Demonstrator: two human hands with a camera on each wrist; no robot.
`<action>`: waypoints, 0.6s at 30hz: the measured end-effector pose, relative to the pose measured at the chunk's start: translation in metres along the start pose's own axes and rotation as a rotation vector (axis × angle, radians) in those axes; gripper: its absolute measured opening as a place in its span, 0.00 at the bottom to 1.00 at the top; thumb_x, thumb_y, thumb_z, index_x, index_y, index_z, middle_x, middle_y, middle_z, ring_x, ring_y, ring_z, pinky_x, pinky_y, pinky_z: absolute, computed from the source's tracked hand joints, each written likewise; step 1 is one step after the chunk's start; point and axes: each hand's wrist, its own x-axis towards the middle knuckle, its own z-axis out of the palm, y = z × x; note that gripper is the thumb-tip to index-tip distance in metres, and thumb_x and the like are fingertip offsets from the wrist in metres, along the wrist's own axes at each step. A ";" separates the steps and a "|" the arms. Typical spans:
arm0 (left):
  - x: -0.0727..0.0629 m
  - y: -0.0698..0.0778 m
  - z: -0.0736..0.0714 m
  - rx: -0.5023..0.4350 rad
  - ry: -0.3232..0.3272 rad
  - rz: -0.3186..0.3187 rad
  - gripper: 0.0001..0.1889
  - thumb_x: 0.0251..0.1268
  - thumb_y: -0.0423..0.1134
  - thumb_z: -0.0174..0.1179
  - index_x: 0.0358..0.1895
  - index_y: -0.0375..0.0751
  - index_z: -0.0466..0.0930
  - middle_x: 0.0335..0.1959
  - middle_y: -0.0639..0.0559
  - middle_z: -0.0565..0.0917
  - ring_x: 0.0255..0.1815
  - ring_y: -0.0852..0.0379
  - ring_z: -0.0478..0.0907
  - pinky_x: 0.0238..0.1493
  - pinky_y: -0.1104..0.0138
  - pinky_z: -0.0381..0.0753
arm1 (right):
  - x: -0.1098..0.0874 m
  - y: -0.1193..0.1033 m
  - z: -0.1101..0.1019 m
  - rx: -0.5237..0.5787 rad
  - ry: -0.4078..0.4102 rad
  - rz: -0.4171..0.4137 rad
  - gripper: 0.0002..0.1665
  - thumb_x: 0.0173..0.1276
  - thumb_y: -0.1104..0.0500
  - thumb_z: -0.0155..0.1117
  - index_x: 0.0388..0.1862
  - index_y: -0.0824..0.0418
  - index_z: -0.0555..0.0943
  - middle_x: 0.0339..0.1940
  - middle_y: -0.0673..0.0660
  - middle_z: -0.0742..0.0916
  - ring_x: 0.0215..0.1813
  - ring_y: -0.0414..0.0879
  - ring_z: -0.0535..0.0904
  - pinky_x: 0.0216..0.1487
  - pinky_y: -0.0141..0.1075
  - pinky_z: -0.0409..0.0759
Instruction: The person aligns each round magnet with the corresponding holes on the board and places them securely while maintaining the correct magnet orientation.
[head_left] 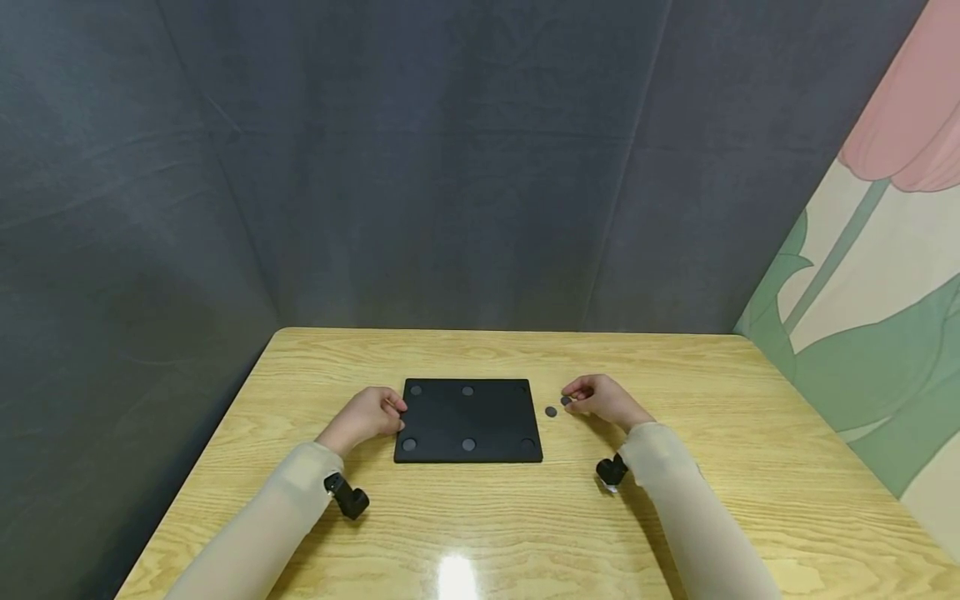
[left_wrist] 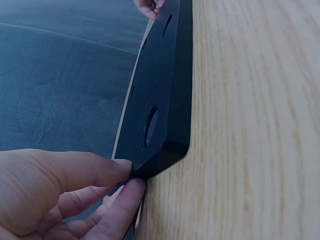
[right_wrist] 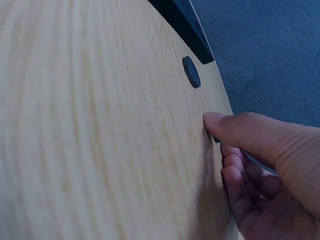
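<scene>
A flat black rectangular board (head_left: 472, 417) lies on the table with round recesses along its long sides. Grey discs (head_left: 468, 444) fill the left and middle recesses; the two at the right end look dark and hollow. My left hand (head_left: 378, 410) pinches the board's left edge between thumb and fingers, seen close up in the left wrist view. Right of the board, my right hand (head_left: 602, 400) has thumb and fingers around a small dark disc (head_left: 566, 401), mostly covered by the thumb in the right wrist view. Another loose disc (right_wrist: 191, 72) lies between that hand and the board.
The light wooden table (head_left: 480, 517) ends at a dark grey cloth (head_left: 450, 208) behind and on the left. A wall painted with a flower (head_left: 885, 292) stands on the right. Small black cameras (head_left: 347, 495) are strapped to both wrists.
</scene>
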 end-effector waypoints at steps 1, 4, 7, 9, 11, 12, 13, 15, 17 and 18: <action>0.000 0.000 0.000 -0.002 -0.001 0.000 0.12 0.52 0.27 0.65 0.42 0.36 0.81 0.31 0.46 0.79 0.30 0.53 0.74 0.32 0.66 0.72 | 0.000 0.000 0.000 -0.005 0.001 0.002 0.15 0.62 0.67 0.67 0.48 0.70 0.80 0.35 0.54 0.81 0.36 0.43 0.72 0.35 0.28 0.72; -0.001 0.000 -0.001 -0.007 -0.002 -0.001 0.12 0.52 0.27 0.65 0.42 0.37 0.81 0.31 0.47 0.79 0.30 0.53 0.74 0.32 0.66 0.72 | 0.001 -0.001 0.000 -0.019 0.003 0.006 0.15 0.62 0.67 0.68 0.47 0.70 0.81 0.34 0.54 0.81 0.36 0.43 0.72 0.35 0.28 0.72; -0.002 0.001 -0.001 -0.012 -0.006 0.001 0.12 0.52 0.27 0.65 0.42 0.36 0.81 0.31 0.46 0.79 0.30 0.53 0.74 0.32 0.67 0.73 | 0.001 -0.002 0.001 -0.021 0.003 0.013 0.14 0.62 0.67 0.68 0.47 0.69 0.81 0.34 0.54 0.81 0.36 0.43 0.71 0.35 0.28 0.72; -0.002 0.001 -0.001 -0.017 -0.010 0.001 0.12 0.53 0.27 0.65 0.42 0.36 0.80 0.31 0.46 0.79 0.30 0.53 0.74 0.32 0.67 0.73 | 0.001 -0.002 0.000 -0.028 0.000 0.010 0.14 0.62 0.67 0.67 0.46 0.70 0.81 0.34 0.54 0.81 0.36 0.43 0.71 0.35 0.29 0.71; -0.002 0.001 -0.001 -0.020 -0.012 0.004 0.12 0.53 0.27 0.65 0.43 0.36 0.80 0.31 0.46 0.79 0.30 0.53 0.74 0.32 0.66 0.73 | 0.001 -0.002 0.000 -0.031 -0.001 0.012 0.13 0.63 0.66 0.67 0.46 0.69 0.81 0.34 0.53 0.81 0.36 0.43 0.71 0.35 0.29 0.71; -0.001 0.001 -0.001 -0.025 -0.012 0.002 0.12 0.53 0.27 0.65 0.43 0.36 0.80 0.31 0.46 0.79 0.30 0.53 0.74 0.32 0.66 0.73 | 0.001 -0.001 0.000 -0.034 -0.002 0.010 0.13 0.63 0.66 0.67 0.46 0.69 0.81 0.34 0.53 0.82 0.36 0.43 0.71 0.35 0.29 0.71; -0.001 0.002 -0.001 -0.026 -0.011 0.001 0.12 0.53 0.27 0.65 0.42 0.36 0.80 0.31 0.46 0.79 0.30 0.53 0.74 0.32 0.66 0.73 | 0.001 -0.001 -0.001 -0.034 -0.003 0.008 0.13 0.63 0.66 0.67 0.46 0.69 0.81 0.34 0.53 0.82 0.36 0.43 0.72 0.35 0.29 0.71; -0.002 0.002 0.000 -0.025 -0.010 0.004 0.12 0.54 0.27 0.65 0.42 0.36 0.80 0.32 0.46 0.79 0.30 0.53 0.74 0.32 0.66 0.73 | 0.001 -0.001 -0.001 -0.038 -0.005 0.003 0.12 0.63 0.66 0.67 0.45 0.70 0.81 0.34 0.54 0.82 0.35 0.43 0.72 0.35 0.29 0.71; -0.002 0.002 0.000 -0.022 -0.009 0.003 0.12 0.54 0.27 0.65 0.42 0.36 0.80 0.32 0.46 0.79 0.30 0.53 0.74 0.32 0.66 0.73 | 0.002 -0.001 -0.001 -0.039 -0.005 0.005 0.12 0.63 0.66 0.67 0.45 0.70 0.81 0.34 0.54 0.83 0.35 0.43 0.72 0.35 0.29 0.72; -0.002 0.002 0.000 -0.022 -0.008 0.003 0.12 0.54 0.27 0.65 0.42 0.36 0.80 0.32 0.46 0.79 0.30 0.53 0.74 0.32 0.66 0.73 | 0.002 -0.001 -0.001 -0.043 -0.005 0.003 0.12 0.63 0.66 0.67 0.45 0.70 0.81 0.34 0.55 0.83 0.35 0.43 0.72 0.35 0.30 0.72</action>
